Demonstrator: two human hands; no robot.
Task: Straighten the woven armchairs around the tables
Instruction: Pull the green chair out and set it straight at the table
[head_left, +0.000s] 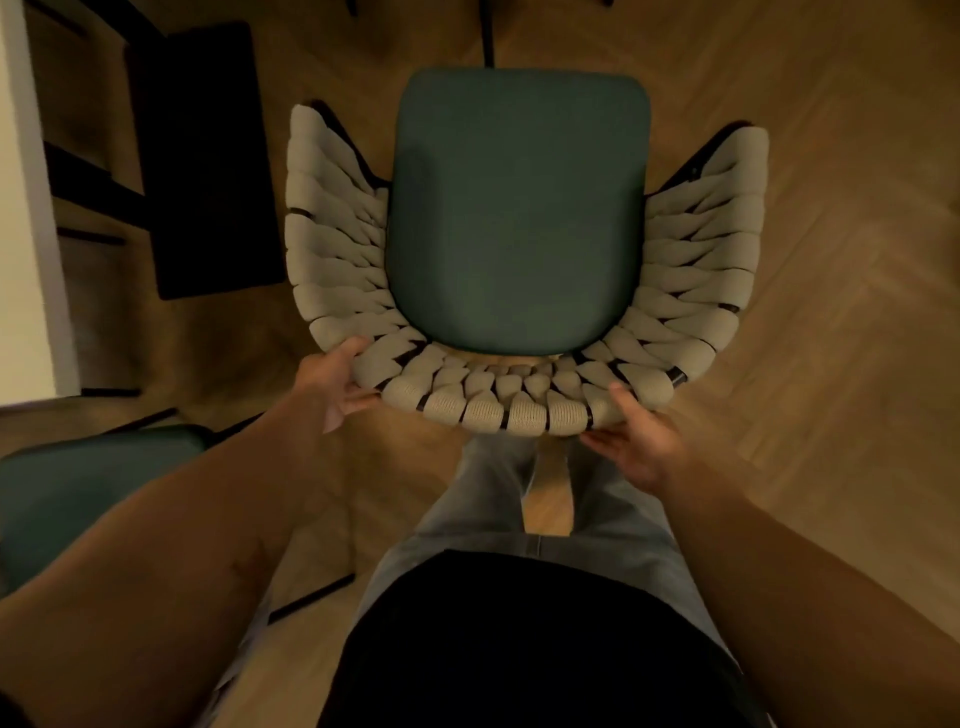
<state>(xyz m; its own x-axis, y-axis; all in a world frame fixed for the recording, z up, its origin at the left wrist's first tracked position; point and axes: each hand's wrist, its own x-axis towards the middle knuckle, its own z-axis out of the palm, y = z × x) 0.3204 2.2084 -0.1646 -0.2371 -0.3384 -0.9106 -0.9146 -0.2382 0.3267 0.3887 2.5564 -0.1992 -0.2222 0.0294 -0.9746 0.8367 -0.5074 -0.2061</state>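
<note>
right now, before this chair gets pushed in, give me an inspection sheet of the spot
surface: wooden floor, herringbone pattern
job's things: woven armchair, upright, green seat, back rim toward the person; second green-seated chair lower left, partly out of frame
clutter: nothing seen
hands: left hand and right hand each grip the armchair's back rim, thumb over its top
cables: nothing seen
surroundings: dark furniture frame upper left; white wall at the left edge
</note>
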